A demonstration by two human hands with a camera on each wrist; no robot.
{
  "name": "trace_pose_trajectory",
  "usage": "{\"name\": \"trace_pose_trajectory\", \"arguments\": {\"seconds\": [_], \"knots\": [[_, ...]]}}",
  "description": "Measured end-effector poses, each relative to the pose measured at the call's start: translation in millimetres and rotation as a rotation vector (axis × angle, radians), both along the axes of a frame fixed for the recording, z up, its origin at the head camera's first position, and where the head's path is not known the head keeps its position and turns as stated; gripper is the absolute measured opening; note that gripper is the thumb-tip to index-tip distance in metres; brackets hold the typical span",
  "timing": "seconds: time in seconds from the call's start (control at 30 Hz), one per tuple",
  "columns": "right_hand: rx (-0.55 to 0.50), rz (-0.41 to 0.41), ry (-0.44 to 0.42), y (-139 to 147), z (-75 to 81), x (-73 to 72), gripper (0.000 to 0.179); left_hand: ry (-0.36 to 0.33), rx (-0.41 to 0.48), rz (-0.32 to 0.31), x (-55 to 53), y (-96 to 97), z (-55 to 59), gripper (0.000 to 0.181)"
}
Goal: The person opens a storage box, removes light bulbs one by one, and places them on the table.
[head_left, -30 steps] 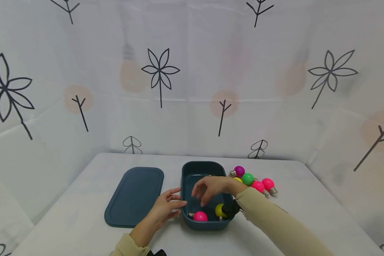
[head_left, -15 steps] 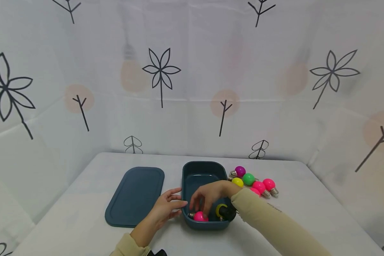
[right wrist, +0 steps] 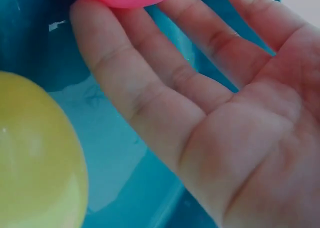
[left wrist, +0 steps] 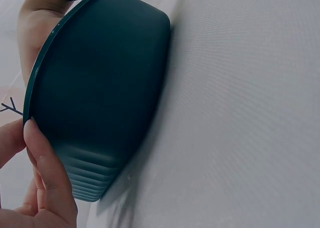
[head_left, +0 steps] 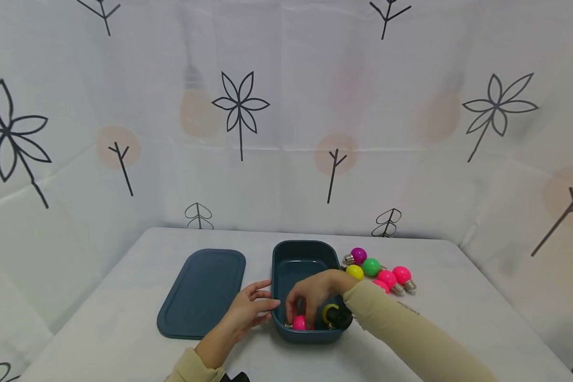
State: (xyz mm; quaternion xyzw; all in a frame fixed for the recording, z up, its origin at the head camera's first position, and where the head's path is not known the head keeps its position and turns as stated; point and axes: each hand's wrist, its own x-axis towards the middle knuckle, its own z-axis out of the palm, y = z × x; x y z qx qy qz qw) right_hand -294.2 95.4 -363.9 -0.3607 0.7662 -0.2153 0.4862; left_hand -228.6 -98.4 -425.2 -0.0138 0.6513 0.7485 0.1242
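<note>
A pink light bulb (head_left: 299, 322) lies at the near end of a dark blue-green plastic box (head_left: 305, 335). My right hand (head_left: 310, 292) reaches down into this box and grips the pink bulb between thumb and fingers. In the right wrist view, that hand's fingertips (right wrist: 90, 12) are against the bulb's round pink underside. Beside it in the box is a yellow bulb (right wrist: 40, 153), partly hidden by the black wrist camera in the head view. My left hand (head_left: 250, 307) rests on the box's left rim, fingers fairly straight, with thumb and fingertips touching the rim (left wrist: 31, 95).
Left of the box a matching flat lid (head_left: 202, 294) lies on the white table (head_left: 124, 318). To the right is a cluster of bulbs: purple (head_left: 358, 255), green (head_left: 371, 267), yellow (head_left: 355, 272) and several pink ones (head_left: 402, 275). A patterned white cloth (head_left: 286, 185) stands behind.
My right hand has lowered from above the box's middle toward its near end and taken hold of the pink bulb, which has shifted slightly right. My left hand stays at the rim.
</note>
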Motion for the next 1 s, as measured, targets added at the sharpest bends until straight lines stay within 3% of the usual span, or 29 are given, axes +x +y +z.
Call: {"name": "trace_pose_trajectory", "arguments": {"seconds": [0.43, 1.0], "knots": [[-0.111, -0.041, 0.127, 14.4, 17.2, 10.0, 0.022, -0.005, 0.003, -0.001, 0.6, 0.0, 0.8, 0.062], [-0.302, -0.321, 0.268, 41.1, 23.6, 37.0, 0.021, -0.013, -0.004, 0.005, -0.7, 0.1, -2.2, 0.064]]}}
